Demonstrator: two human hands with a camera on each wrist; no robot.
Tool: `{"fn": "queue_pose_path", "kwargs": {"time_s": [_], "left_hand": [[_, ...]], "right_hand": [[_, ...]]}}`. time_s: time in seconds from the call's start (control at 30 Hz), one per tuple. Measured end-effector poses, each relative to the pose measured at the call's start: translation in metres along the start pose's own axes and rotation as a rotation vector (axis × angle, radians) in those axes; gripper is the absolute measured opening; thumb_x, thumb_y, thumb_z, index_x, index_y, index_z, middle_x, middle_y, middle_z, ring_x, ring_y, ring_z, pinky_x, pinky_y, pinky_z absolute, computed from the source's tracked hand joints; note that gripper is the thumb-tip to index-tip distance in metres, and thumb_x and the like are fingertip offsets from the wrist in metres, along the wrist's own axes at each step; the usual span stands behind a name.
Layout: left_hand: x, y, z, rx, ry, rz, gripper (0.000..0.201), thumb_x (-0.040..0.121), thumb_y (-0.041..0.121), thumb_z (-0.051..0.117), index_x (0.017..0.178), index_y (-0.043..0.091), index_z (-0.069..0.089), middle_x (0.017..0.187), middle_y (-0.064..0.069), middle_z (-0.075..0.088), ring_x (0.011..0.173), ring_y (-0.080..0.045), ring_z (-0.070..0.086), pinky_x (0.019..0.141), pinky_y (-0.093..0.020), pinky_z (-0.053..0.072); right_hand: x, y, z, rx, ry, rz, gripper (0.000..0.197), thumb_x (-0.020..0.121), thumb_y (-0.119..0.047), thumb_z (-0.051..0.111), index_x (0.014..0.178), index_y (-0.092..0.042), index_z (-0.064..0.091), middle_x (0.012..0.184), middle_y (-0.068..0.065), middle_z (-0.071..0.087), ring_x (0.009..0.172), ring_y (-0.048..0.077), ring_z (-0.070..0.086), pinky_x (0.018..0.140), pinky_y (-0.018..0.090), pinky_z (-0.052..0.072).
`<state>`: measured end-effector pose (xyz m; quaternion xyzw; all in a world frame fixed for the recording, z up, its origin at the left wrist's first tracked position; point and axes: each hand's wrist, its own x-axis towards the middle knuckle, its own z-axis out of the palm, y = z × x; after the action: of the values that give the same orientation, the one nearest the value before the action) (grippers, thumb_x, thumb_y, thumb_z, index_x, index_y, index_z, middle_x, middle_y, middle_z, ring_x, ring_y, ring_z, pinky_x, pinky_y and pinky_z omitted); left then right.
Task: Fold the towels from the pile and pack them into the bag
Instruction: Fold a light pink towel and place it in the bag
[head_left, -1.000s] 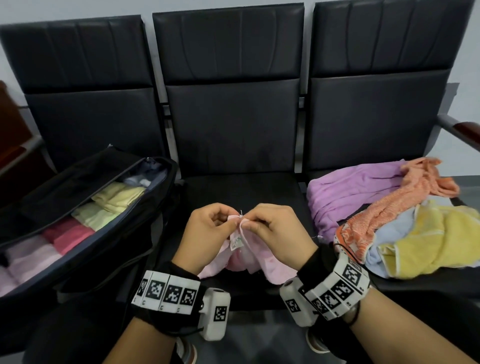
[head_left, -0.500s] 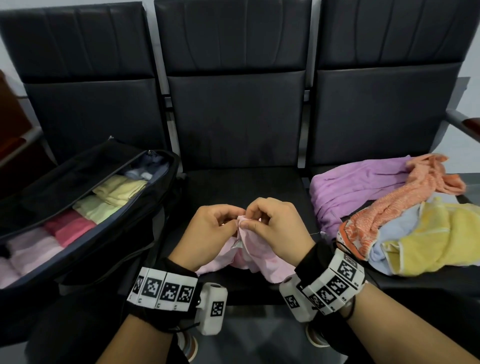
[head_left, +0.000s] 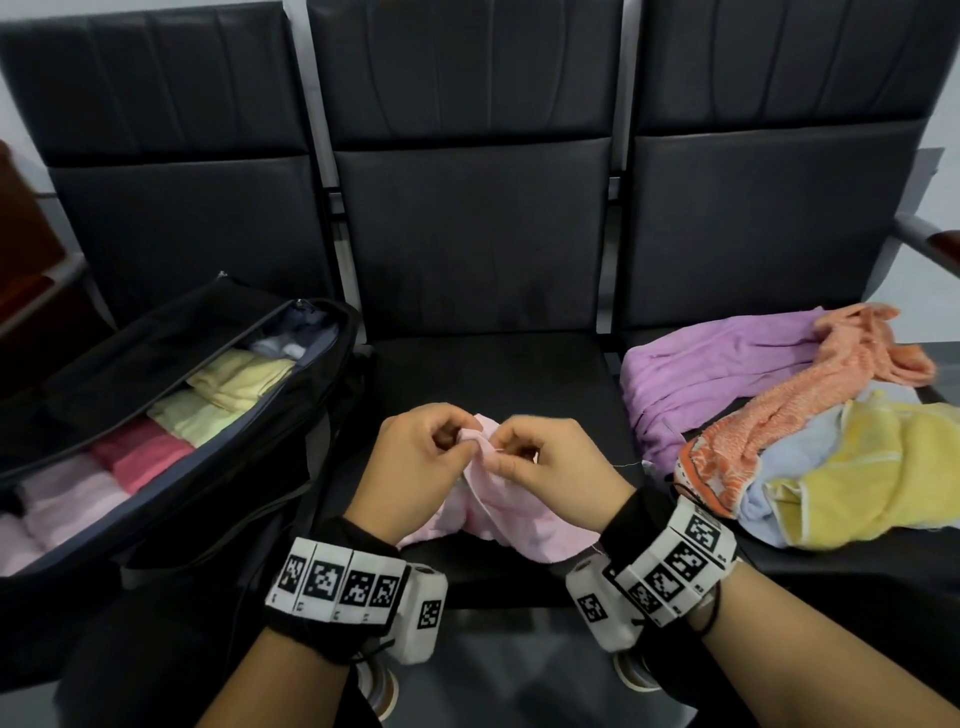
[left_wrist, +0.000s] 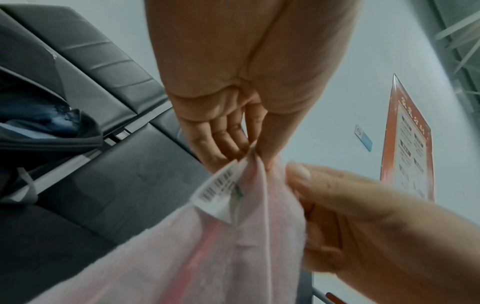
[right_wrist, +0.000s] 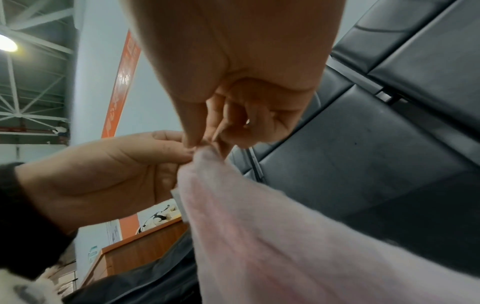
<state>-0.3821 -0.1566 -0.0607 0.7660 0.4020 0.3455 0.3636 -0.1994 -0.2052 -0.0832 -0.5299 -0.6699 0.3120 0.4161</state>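
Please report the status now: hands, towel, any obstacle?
Left hand and right hand both pinch the pink towel at its top edge. Towel unfolded, over middle seat. Nothing in the way.

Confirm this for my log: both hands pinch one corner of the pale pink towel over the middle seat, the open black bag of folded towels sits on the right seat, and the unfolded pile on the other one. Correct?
Not quite. The open black bag of folded towels sits on the left seat; the unfolded pile is on the right one, as the head view shows. The rest holds: left hand and right hand pinch one corner of the pale pink towel over the middle seat.

bag (head_left: 171, 415) left | held towel (head_left: 498, 514) centre | pile (head_left: 779, 431) right
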Motion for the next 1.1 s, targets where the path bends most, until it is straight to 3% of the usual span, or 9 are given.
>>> {"fn": "queue_pose_path", "kwargs": {"time_s": [0.17,0.23,0.33,0.43,0.63,0.77,0.97,1.03,1.1], "left_hand": [[0.0,-0.001,-0.005,-0.051,0.13,0.036,0.024,0.087,0.004,0.065,0.082,0.027,0.068,0.082,0.008,0.07,0.073,-0.006,0.065,0.065,-0.017,0.049],[0.001,0.0,-0.009,-0.081,0.177,0.052,0.025,0.088,0.003,0.063,0.082,0.028,0.067,0.083,0.009,0.07,0.071,-0.003,0.063,0.063,-0.013,0.047],[0.004,0.001,-0.018,-0.082,0.235,0.074,0.026,0.088,0.003,0.061,0.083,0.028,0.065,0.084,0.011,0.069,0.071,-0.001,0.063,0.062,-0.01,0.046],[0.007,0.002,-0.029,-0.073,0.292,0.087,0.022,0.087,0.01,0.06,0.082,0.031,0.064,0.085,0.011,0.069,0.073,-0.001,0.064,0.064,-0.011,0.048],[0.009,0.005,-0.052,-0.057,0.405,0.109,0.012,0.08,0.027,0.056,0.083,0.036,0.063,0.084,0.014,0.068,0.073,0.0,0.063,0.064,-0.009,0.047],[0.012,0.007,-0.074,-0.085,0.558,0.133,0.015,0.078,0.023,0.056,0.082,0.035,0.064,0.082,0.018,0.068,0.073,0.003,0.061,0.065,-0.009,0.046],[0.017,0.0,-0.103,-0.034,0.693,0.127,0.019,0.078,0.018,0.055,0.078,0.035,0.065,0.076,0.017,0.066,0.066,0.003,0.056,0.061,-0.012,0.044],[0.019,-0.007,-0.11,-0.018,0.728,0.099,0.019,0.078,0.019,0.055,0.077,0.035,0.065,0.074,0.015,0.065,0.065,0.0,0.055,0.062,-0.02,0.046],[0.022,-0.013,-0.118,-0.009,0.769,0.057,0.015,0.077,0.02,0.055,0.077,0.031,0.065,0.073,0.011,0.064,0.064,-0.005,0.055,0.061,-0.032,0.048]], "right_hand": [[-0.011,0.026,-0.002,-0.145,-0.243,0.07,0.031,0.081,-0.036,0.074,0.057,-0.034,0.054,0.057,-0.01,0.047,0.057,0.005,0.042,0.058,0.027,0.038],[-0.013,0.035,-0.002,-0.255,-0.293,0.075,0.033,0.079,-0.042,0.073,0.057,-0.029,0.053,0.058,-0.009,0.048,0.057,0.007,0.044,0.058,0.026,0.038],[-0.015,0.046,-0.003,-0.412,-0.346,0.093,0.037,0.078,-0.048,0.074,0.057,-0.027,0.051,0.064,-0.009,0.053,0.064,0.01,0.049,0.065,0.034,0.045],[-0.018,0.054,-0.004,-0.543,-0.382,0.11,0.038,0.077,-0.053,0.072,0.066,-0.019,0.059,0.074,-0.01,0.058,0.08,0.011,0.05,0.076,0.037,0.048],[-0.018,0.055,-0.014,-0.75,-0.46,0.04,0.038,0.078,-0.055,0.066,0.075,-0.017,0.067,0.085,-0.008,0.062,0.095,0.017,0.046,0.081,0.036,0.045],[-0.018,0.053,-0.021,-0.961,-0.546,-0.046,0.025,0.084,-0.043,0.063,0.099,-0.024,0.07,0.117,-0.014,0.058,0.112,0.018,0.044,0.087,0.033,0.037],[-0.015,0.048,-0.042,-0.988,-0.344,-0.115,0.029,0.085,-0.039,0.065,0.108,-0.024,0.073,0.144,-0.008,0.046,0.144,0.022,0.029,0.112,0.04,0.03],[-0.01,0.038,-0.051,-0.946,-0.214,-0.186,0.019,0.085,-0.033,0.07,0.095,-0.018,0.077,0.136,0.0,0.056,0.139,0.028,0.039,0.11,0.045,0.036],[-0.006,0.03,-0.063,-0.841,-0.065,-0.245,0.012,0.084,-0.022,0.074,0.083,-0.01,0.076,0.114,0.007,0.064,0.119,0.031,0.055,0.097,0.046,0.047]]}}
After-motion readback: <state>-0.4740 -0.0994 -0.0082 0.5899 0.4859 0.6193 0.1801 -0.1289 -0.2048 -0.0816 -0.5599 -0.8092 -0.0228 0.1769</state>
